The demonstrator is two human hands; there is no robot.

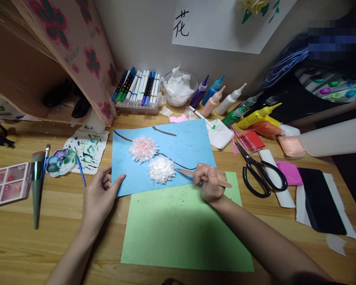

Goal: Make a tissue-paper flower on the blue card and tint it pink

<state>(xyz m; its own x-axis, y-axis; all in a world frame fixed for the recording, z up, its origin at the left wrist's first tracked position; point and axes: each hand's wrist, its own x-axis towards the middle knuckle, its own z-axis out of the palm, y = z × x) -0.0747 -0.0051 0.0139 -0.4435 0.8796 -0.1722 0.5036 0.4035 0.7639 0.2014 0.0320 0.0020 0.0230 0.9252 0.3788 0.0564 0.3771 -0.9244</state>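
A sheet of blue paper (142,178) carries a pale pink fluffy flower (142,149), a white fluffy flower (161,170) and several dark curved strips. At its lower left corner my left hand (102,194) pinches the sheet, thumb on top and fingers along the edge. My right hand (209,182) is closed round a flat wooden stick (225,184). The stick's thin tip points left and reaches the right side of the white flower; whether it touches cannot be made out. Below the blue sheet lies a green sheet (184,233), partly covered by it.
Black-handled scissors (256,174) lie to the right, near clay packets (252,141). Behind stand paint bottles (215,101), a bowl of white paper (179,89) and a marker box (138,89). Brushes (37,190) and a paint-stained paper (90,148) lie left.
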